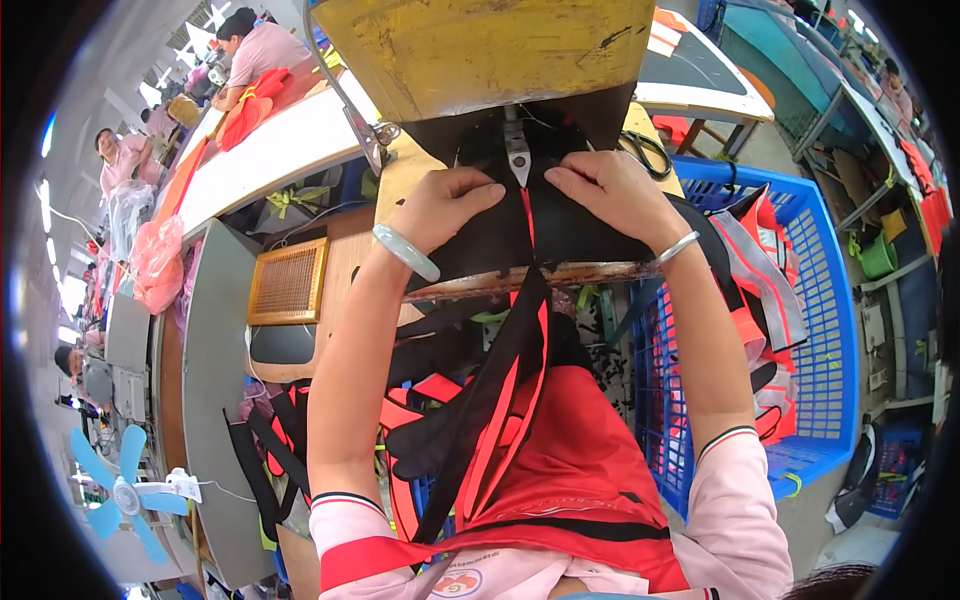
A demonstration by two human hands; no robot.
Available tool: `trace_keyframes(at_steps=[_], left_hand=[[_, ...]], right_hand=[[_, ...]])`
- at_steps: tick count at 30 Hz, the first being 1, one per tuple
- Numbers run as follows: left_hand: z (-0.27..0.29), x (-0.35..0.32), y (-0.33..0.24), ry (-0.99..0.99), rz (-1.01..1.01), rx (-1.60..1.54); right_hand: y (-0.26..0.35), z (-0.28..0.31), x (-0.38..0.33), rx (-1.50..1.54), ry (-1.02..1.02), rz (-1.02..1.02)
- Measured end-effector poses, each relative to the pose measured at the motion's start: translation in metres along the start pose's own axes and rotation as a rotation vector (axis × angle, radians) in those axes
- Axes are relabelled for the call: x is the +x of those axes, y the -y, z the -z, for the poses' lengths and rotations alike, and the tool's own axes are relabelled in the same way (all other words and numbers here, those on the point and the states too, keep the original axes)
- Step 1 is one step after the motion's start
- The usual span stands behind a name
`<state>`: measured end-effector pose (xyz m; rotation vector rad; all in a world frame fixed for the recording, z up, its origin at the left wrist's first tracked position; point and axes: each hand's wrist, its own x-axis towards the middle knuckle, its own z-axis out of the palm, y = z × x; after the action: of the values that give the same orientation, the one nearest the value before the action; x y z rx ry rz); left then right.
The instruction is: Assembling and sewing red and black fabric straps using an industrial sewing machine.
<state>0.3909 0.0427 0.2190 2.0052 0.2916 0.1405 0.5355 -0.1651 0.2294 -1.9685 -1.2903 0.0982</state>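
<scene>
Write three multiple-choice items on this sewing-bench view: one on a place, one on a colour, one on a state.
1. Where is the blue crate?
A. To the person's right
B. To the person's left
C. On top of the machine

2. What colour is the strip running down the black fabric between the hands?
A. Green
B. Red
C. White

3. How do the hands lie on the fabric?
A. Both lifted clear
B. Only one touching
C. Both pressed flat on it

Answers:
1. A: the crate stands at the right of the table, beside the right forearm.
2. B: a red strip runs toward the presser foot.
3. C: the left hand and right hand both rest on the fabric, either side of the foot.
</scene>
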Motion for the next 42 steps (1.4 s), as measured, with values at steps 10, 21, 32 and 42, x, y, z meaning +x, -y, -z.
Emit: trace_keyframes(at_steps=[10,21,32,42], left_hand=[[-0.010,-0.028,-0.008,0.026,-0.050,0.147],[-0.002,-0.006,-0.008,-0.042,-0.048,0.182],[0.006,-0.053,-0.031,-0.084,-0.182,0.396],[-0.171,-0.195,-0.073,0.133,-0.889,0.915]], right_hand=[[0.010,-0.003,-0.037,-0.199,-0.047,0.112],[0.005,-0.010,-0.018,-0.155,-0.134,0.050],[-0.022,0.059,-0.081,-0.219,0.002,-0.019],[0.055,0.023,-0.153,0.546,0.402,-0.061]])
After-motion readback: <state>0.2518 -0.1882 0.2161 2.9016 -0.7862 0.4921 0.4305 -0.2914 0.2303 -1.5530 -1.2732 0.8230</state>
